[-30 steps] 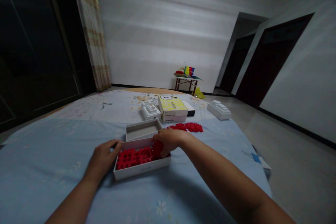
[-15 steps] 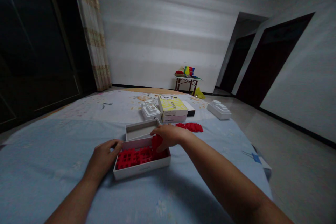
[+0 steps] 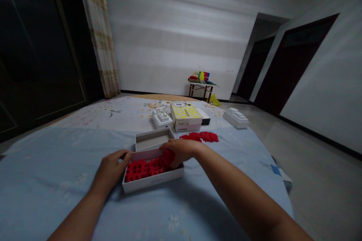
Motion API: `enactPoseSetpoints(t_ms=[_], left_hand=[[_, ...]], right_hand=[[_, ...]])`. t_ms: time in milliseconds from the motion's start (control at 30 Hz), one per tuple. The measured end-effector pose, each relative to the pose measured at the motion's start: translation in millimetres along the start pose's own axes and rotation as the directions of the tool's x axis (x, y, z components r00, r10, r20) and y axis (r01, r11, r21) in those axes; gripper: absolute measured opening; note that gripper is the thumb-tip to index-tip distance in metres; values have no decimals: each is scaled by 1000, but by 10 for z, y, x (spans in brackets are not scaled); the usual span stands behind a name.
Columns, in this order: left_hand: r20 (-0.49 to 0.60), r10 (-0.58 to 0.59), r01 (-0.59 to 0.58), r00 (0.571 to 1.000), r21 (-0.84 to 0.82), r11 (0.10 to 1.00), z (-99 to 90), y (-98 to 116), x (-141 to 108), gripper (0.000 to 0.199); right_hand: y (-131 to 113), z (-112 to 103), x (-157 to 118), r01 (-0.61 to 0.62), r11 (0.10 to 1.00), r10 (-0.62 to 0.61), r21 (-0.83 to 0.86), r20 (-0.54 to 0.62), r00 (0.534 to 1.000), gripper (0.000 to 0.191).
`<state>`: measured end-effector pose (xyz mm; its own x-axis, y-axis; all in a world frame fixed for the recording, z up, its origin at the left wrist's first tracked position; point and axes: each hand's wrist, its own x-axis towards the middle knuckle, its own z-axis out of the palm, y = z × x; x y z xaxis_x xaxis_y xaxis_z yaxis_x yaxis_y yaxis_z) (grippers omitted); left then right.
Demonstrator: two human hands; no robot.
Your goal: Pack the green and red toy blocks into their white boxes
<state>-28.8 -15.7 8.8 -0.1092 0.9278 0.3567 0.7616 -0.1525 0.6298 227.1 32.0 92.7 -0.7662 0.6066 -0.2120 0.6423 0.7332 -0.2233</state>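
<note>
Fingers first: your right hand (image 3: 181, 151) has its fingers (image 3: 167, 145) together and curled down, clamped on a red grid piece (image 3: 169, 157) at the right end of the open white box (image 3: 152, 183). That piece rises at an angle above the red grid mats (image 3: 145, 169) lying flat in the box, so it isn't seated yet. Your left hand (image 3: 111, 165) grips the box's left end, its fingers (image 3: 125, 153) hooked over the wall.

Just past the box sits a grey-lined white tray (image 3: 154, 133), with more loose red grid pieces (image 3: 201, 137) lying on the bed sheet (image 3: 56, 196) to its right (their edges merge, so the count is unclear). Farther out are a yellow box (image 3: 186, 114) stacked on a pink one, a white moulded pack (image 3: 162, 119) to its left, and another (image 3: 236, 118) near the bed's far corner.
</note>
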Motion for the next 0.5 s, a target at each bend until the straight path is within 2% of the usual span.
enactPoseSetpoints(t_ms=[167, 333, 500], left_hand=[[-3, -7, 7, 1000, 18, 1000, 0, -9, -3, 42], [-2, 8, -8, 1000, 23, 1000, 9, -50, 4, 42], [-12, 10, -10, 1000, 34, 999, 16, -46, 9, 42]], right_hand=[[65, -24, -16, -66, 997, 62, -31, -102, 993, 81], [18, 19, 25, -66, 977, 60, -204, -35, 998, 73], [-63, 96, 64, -29, 980, 22, -197, -34, 999, 72]])
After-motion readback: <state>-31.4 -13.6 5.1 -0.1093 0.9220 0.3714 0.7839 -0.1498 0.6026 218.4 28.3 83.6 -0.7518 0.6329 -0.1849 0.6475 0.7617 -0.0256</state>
